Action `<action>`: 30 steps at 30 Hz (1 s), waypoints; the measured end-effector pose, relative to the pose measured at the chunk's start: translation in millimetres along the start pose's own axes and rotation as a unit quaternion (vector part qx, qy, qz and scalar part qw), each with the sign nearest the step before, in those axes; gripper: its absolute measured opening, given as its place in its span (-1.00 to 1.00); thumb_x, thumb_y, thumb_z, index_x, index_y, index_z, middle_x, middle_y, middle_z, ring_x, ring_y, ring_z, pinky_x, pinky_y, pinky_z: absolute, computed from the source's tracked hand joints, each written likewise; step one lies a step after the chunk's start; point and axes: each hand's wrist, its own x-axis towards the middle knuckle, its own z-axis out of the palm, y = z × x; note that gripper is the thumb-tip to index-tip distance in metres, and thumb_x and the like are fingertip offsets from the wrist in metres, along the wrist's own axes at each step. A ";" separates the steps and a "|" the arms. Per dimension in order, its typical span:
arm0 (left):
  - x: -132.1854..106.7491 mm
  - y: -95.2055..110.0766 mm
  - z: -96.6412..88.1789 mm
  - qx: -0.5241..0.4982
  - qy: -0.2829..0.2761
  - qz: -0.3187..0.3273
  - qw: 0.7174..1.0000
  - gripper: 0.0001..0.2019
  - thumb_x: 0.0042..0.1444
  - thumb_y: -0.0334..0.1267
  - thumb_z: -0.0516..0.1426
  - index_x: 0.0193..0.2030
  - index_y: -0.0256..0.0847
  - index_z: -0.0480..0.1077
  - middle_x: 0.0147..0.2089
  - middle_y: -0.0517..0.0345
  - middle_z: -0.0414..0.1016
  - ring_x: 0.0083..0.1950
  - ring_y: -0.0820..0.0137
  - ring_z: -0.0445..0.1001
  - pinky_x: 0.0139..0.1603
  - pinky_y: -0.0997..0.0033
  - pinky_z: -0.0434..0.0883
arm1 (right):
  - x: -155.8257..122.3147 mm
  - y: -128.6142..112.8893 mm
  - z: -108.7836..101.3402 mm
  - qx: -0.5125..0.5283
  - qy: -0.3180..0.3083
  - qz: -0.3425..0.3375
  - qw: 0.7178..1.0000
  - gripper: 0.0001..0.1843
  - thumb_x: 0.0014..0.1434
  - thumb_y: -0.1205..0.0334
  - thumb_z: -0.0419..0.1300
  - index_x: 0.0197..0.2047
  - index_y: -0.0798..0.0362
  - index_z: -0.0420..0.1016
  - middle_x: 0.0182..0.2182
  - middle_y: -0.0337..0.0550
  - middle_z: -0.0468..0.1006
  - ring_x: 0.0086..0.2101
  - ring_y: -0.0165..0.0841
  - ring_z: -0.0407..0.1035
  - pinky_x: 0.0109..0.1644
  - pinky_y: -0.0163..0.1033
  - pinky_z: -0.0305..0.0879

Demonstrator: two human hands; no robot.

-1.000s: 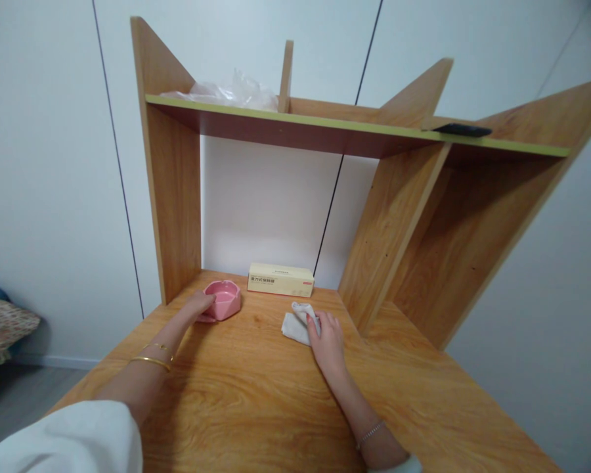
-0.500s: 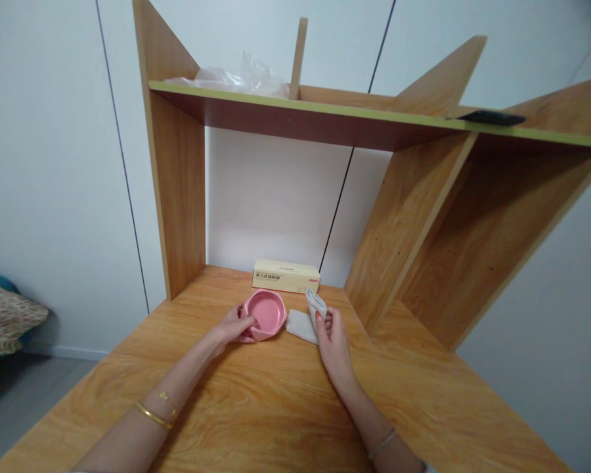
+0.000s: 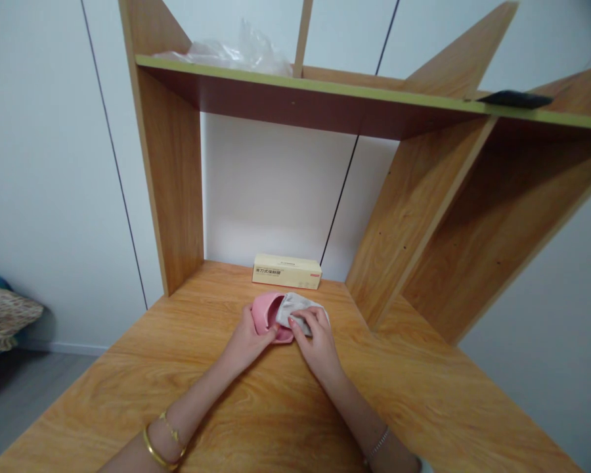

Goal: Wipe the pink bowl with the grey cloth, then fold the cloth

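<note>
My left hand [image 3: 253,335] grips a pink bowl [image 3: 262,311] by its left side, the thumb over the near rim. The bowl is tilted, its opening turned to the right. With its fingers closed on a light grey folded cloth [image 3: 295,303], my right hand [image 3: 316,338] holds it at the bowl's mouth. The cloth covers part of the opening, so much of the bowl's inside is hidden. Just behind both hands lies a long cream box [image 3: 286,272] with dark printed characters.
A wooden desk [image 3: 256,407] carries a shelf unit [image 3: 175,190] with upright side panels left and right of the hands. On the upper shelf lie a clear plastic bag [image 3: 241,52] and a flat black object [image 3: 515,98]. A patterned cloth [image 3: 7,312] shows at far left.
The bowl has gone from lying nearly level to tilted rightward. My right hand has brought the grey cloth left from the desk to the bowl's opening. The view has shifted slightly.
</note>
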 end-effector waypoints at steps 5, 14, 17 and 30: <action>-7.4 9.1 2.9 0.064 -0.016 0.029 0.997 -0.40 -0.15 -0.09 0.18 0.02 -0.32 0.11 -0.07 -0.13 0.41 -0.07 0.18 0.42 -0.10 0.25 0.34 | 0.7 2.4 1.6 -0.102 0.038 0.112 0.988 -0.48 0.00 0.00 0.11 -0.04 0.13 0.21 -0.26 0.00 0.43 -0.21 -0.17 0.30 -0.15 -0.11 0.14; -18.7 26.3 12.5 0.213 -0.043 0.036 0.975 -0.41 -0.15 -0.06 0.15 0.04 -0.26 0.15 -0.23 -0.08 0.49 -0.23 0.11 0.48 -0.34 0.33 0.31 | 5.3 7.2 -4.5 -0.175 -0.046 0.162 0.970 -0.42 0.10 0.07 -0.01 0.15 0.14 0.10 -0.31 -0.01 0.56 -0.26 -0.18 0.39 -0.15 -0.14 0.01; -19.0 30.3 13.8 0.222 -0.038 0.020 0.974 -0.42 -0.16 -0.07 0.15 0.02 -0.26 0.16 -0.24 -0.10 0.49 -0.24 0.11 0.49 -0.35 0.34 0.29 | 6.7 6.9 -7.9 -0.206 0.005 0.106 0.973 -0.42 0.09 0.11 0.01 0.17 0.13 0.08 -0.34 -0.04 0.56 -0.31 -0.21 0.38 -0.19 -0.17 -0.01; -17.7 27.6 6.3 0.138 -0.041 0.071 0.987 -0.31 -0.08 -0.05 0.14 0.20 -0.19 0.06 0.14 -0.11 0.27 0.10 0.08 0.29 0.03 0.17 0.23 | -0.1 11.1 -4.9 -0.056 -0.032 0.129 0.990 -0.38 0.10 0.17 -0.04 0.22 0.14 -0.04 -0.30 -0.07 0.54 -0.29 -0.21 0.35 -0.14 -0.14 0.09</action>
